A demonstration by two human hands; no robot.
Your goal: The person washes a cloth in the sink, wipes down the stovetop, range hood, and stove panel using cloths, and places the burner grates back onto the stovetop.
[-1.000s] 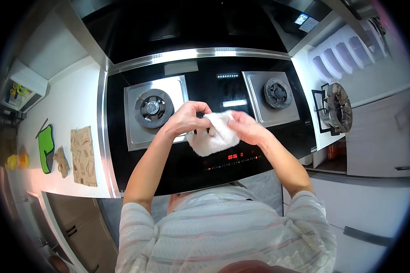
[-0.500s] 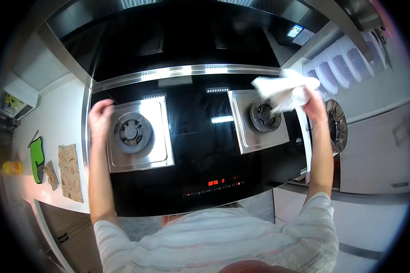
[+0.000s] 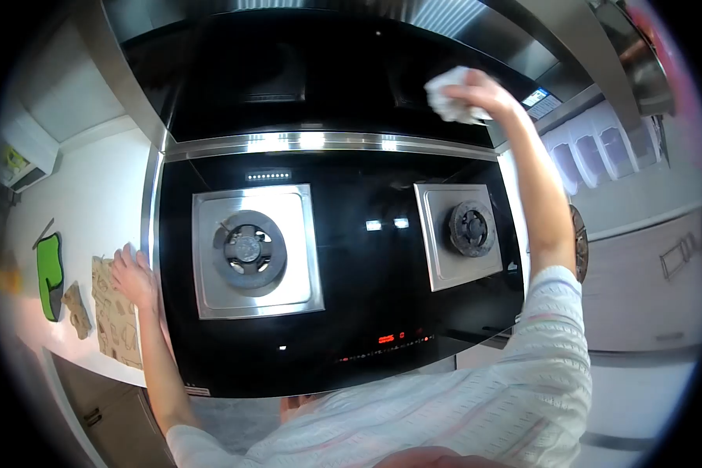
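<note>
My right hand (image 3: 483, 92) is closed around a crumpled white cloth (image 3: 450, 95), which is up against the glossy black upper panel (image 3: 343, 78) behind the stove. Whether it is fabric or paper is hard to tell. To the left, my left hand (image 3: 135, 279) lies with fingers spread on the white counter, over the upper edge of a brown patterned sheet (image 3: 118, 324). Between my arms is a black cooktop (image 3: 366, 265). It has a left burner (image 3: 249, 249) and a right burner (image 3: 471, 228), each on a square steel plate.
A green and grey mitt-like item (image 3: 50, 273) and a small brown crumpled piece (image 3: 77, 310) lie on the left counter. A metal strip (image 3: 335, 142) runs between cooktop and panel. Purple-white holders (image 3: 593, 160) hang at the right. Red digits (image 3: 390, 339) glow on the cooktop's front.
My right hand has raised the white cloth from above the right burner to the upper black panel. My left hand has moved from beside the left burner down onto the left counter and spread open.
</note>
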